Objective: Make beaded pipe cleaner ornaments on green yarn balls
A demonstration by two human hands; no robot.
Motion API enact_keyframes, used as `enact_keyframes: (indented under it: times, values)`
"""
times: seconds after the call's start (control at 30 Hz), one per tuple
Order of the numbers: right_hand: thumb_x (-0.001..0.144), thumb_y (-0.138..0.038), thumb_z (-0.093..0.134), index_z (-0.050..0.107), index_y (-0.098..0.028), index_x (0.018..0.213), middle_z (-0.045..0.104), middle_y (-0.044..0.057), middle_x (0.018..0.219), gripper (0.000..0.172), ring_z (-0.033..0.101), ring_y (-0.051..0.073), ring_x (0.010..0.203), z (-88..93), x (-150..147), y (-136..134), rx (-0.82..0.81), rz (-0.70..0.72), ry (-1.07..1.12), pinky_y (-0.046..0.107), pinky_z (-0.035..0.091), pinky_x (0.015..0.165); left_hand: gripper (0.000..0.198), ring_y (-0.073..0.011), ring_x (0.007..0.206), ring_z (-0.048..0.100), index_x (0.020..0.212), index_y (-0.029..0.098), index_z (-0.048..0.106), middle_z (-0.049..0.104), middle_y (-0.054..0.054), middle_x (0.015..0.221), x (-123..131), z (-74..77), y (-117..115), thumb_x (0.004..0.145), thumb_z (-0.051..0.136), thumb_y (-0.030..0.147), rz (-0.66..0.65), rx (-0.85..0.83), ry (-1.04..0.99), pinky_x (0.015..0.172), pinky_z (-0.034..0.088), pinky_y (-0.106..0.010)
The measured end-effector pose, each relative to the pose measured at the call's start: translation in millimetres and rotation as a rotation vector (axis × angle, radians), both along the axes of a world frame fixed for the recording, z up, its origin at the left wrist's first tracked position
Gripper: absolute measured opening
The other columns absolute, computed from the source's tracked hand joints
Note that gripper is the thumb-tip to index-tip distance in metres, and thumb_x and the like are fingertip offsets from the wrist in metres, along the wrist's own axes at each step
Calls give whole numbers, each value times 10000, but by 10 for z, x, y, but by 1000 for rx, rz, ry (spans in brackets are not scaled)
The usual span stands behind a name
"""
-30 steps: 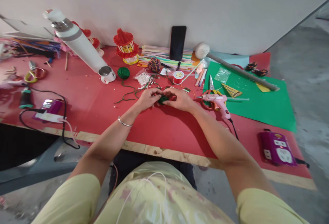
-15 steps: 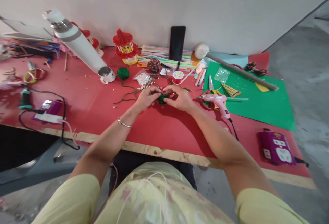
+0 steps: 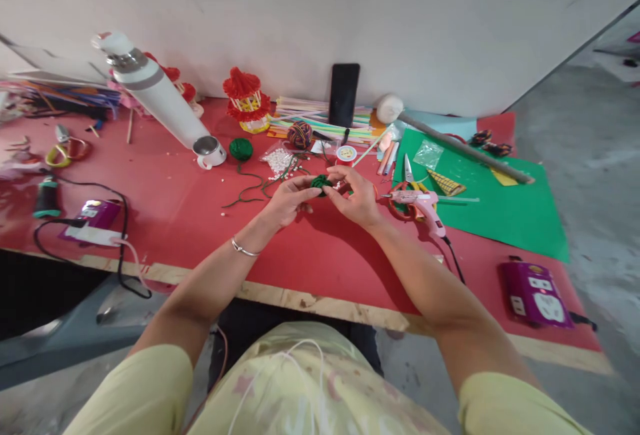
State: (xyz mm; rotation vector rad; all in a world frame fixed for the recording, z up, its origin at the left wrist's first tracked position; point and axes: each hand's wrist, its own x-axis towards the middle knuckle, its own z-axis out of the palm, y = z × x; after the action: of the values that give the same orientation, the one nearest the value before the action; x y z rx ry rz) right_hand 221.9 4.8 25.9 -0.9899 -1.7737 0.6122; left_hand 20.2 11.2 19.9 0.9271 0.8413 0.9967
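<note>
Between my fingertips is a small bundle of dark green yarn (image 3: 320, 184), held above the red table. My left hand (image 3: 293, 198) pinches its left side with thumb and fingers. On its right side my right hand (image 3: 356, 198) grips it, thumb below and fingers over the top. Loose green yarn (image 3: 247, 190) trails over the table to the left of my hands, near a green yarn ball (image 3: 241, 149). White beads (image 3: 278, 159) in a clear bag lie just beyond my fingers, close to a multicoloured yarn ball (image 3: 300, 134) and a spool (image 3: 346, 154).
To the right, a pink glue gun (image 3: 420, 203) lies over scissors (image 3: 409, 170) by a green sheet (image 3: 525, 215). A tall white flask (image 3: 155, 95) and a steel cup (image 3: 209, 152) stand left. A phone (image 3: 344, 95) leans on the wall. Purple power boxes (image 3: 537, 294) sit near the edges.
My hands have lifted the green bundle slightly and turned it, so it shows more plainly between the fingertips. The view has shifted a little.
</note>
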Motion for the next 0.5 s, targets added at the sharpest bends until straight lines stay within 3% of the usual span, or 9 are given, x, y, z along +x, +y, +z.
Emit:
enact_keyframes:
  times: [0.13,0.5]
  values:
    - [927,-429,680,651,-247,1228,743,92,1052,353,710,212,884,18,-17,-11,-3,-23,-21,348,599,748,479,-109,667,672,1087,169,760,757,-51,957,9,30,-11,670,918,345,7,50,33,429,479,-150]
    - [940,-410,672,697,-258,1242,712,103,1100,338,693,233,967,-25,-28,65,-24,69,-16,401,606,826,497,-126,630,682,1144,129,741,754,-54,863,19,-6,-5,734,856,384,77,232,174,474,541,-199]
